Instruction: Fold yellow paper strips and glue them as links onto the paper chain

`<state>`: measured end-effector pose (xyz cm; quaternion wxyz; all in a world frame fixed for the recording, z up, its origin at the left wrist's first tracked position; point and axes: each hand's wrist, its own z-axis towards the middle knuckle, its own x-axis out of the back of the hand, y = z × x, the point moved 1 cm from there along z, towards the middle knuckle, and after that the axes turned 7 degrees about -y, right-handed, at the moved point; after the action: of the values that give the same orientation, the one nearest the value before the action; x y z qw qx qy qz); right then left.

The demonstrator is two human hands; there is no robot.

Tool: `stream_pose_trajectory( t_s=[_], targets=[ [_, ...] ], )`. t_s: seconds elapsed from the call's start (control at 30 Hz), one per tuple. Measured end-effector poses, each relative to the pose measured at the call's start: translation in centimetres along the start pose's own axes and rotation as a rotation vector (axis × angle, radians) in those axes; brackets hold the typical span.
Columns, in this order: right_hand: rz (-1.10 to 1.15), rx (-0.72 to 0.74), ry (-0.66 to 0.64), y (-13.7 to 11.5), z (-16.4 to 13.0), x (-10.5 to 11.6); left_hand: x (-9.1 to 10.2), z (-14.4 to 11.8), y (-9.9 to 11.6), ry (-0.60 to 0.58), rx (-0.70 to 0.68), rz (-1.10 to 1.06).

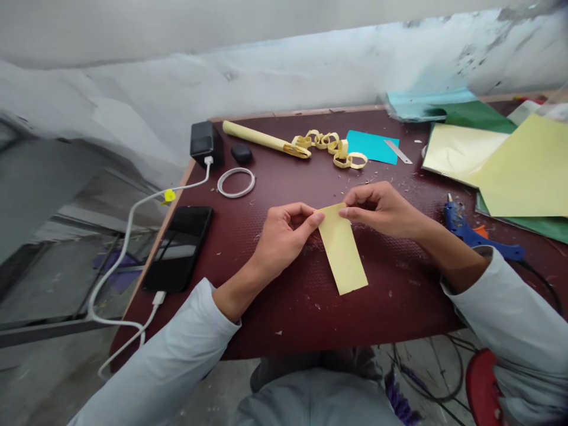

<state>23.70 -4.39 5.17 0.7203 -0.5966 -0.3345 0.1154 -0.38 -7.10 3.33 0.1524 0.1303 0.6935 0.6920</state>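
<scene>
2 hands, left hand (284, 234) and right hand (384, 208), pinch yellow paper strip (342, 251).

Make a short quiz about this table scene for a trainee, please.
1. True or false: both hands pinch the far end of the yellow paper strip.
2. What lies right of the right hand: A) blue glue gun B) black phone C) coiled white cable?
3. Which thing links the phone to the black charger?

Key:
1. True; the left hand and the right hand grip it.
2. A.
3. A white cable.
</scene>
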Motion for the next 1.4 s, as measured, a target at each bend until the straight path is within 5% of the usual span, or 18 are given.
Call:
stream_pose_trajectory(
  t_s=[0.7,1.4],
  targets=[
    [-0.014,0.036,0.113,-0.38,-0.16,0.22,-0.29,0.07,0.09,0.023,-0.034,-0.071],
    [-0.063,0.071,-0.006,-0.69,-0.37,0.10,-0.23,0.14,-0.31,0.069,-0.117,-0.108]
  ],
)
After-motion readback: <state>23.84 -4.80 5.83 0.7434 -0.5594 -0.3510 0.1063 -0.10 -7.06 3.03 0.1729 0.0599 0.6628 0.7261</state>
